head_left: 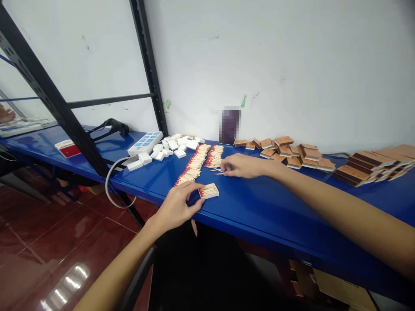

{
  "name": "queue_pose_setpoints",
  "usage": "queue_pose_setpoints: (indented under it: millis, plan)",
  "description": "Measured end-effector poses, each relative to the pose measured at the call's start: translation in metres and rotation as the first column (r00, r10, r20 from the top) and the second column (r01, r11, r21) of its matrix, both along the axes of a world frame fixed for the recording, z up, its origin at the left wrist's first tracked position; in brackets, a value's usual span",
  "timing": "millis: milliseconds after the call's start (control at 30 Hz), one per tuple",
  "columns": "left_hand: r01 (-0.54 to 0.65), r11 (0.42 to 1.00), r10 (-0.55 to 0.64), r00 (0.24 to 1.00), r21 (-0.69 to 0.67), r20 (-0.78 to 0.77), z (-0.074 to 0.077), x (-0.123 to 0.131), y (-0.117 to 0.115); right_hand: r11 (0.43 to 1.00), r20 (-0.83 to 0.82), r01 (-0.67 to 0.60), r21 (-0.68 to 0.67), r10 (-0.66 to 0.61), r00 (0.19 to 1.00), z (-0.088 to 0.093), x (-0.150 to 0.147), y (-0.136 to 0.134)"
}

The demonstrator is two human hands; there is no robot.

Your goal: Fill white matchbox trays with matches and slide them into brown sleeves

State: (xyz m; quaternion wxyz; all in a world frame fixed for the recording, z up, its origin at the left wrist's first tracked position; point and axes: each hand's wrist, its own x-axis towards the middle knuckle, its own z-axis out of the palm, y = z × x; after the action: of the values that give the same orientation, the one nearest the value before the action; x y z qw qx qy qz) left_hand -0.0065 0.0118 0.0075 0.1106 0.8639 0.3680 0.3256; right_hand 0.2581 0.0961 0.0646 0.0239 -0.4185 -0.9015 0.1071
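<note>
A shallow white cardboard tray (212, 196), part-filled with red-tipped wooden matches (209, 190), is placed at the near edge of the blue tabletop (259, 205). Its left end is grasped between thumb and fingers of the left hand (177, 205). The right hand (238, 165) is placed just beyond, to the right, fingertips at a few loose matches (216, 170); whether one is pinched cannot be told. Two rows of matches are laid beyond the tray: a long left row (193, 165), a shorter right row (214, 155). Far left, empty-looking white trays (180, 153) are heaped beside a white slab with light-blue squares (145, 143). Far right, brown-topped matchboxes (285, 151) are scattered; more brown boxes (358, 170) are stacked farther right. A dark purple upright rectangle (230, 125), pixelated, is stood against the white wall (285, 52).
</note>
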Motion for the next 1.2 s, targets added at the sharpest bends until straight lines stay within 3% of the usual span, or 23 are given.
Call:
queue_pose_setpoints:
  millis: [100, 233, 433, 767, 933, 1200]
  plan:
    - [0.004, 1.0, -0.004, 1.0, -0.005, 0.002, 0.0, 0.0, 0.0, 0.999, 0.014, 0.036, -0.031, -0.036, 0.999, 0.0, -0.002, -0.001]
    - [0.009, 1.0, -0.009, 1.0, -0.018, 0.003, 0.0, 0.0, 0.0, 0.996, -0.013, 0.087, 0.026, -0.086, 0.996, -0.002, -0.005, 0.001]
    - [0.016, 1.0, -0.016, 1.0, -0.026, 0.004, 0.0, 0.0, 0.0, 0.993, -0.063, 0.11, 0.044, -0.107, 0.992, -0.014, -0.006, 0.009]
    - [0.018, 1.0, -0.018, 1.0, -0.017, 0.005, -0.001, 0.0, 0.001, 0.995, 0.008, 0.07, 0.065, -0.07, 0.997, -0.006, -0.003, 0.004]
    - [0.017, 1.0, -0.016, 1.0, -0.017, 0.009, -0.001, 0.0, 0.001, 0.996, -0.001, 0.083, -0.014, -0.083, 0.997, -0.009, -0.002, 0.008]
    - [0.019, 1.0, -0.018, 1.0, -0.018, 0.011, -0.002, -0.001, 0.0, 0.999, 0.049, -0.031, -0.013, 0.031, 0.998, -0.01, 0.002, 0.009]
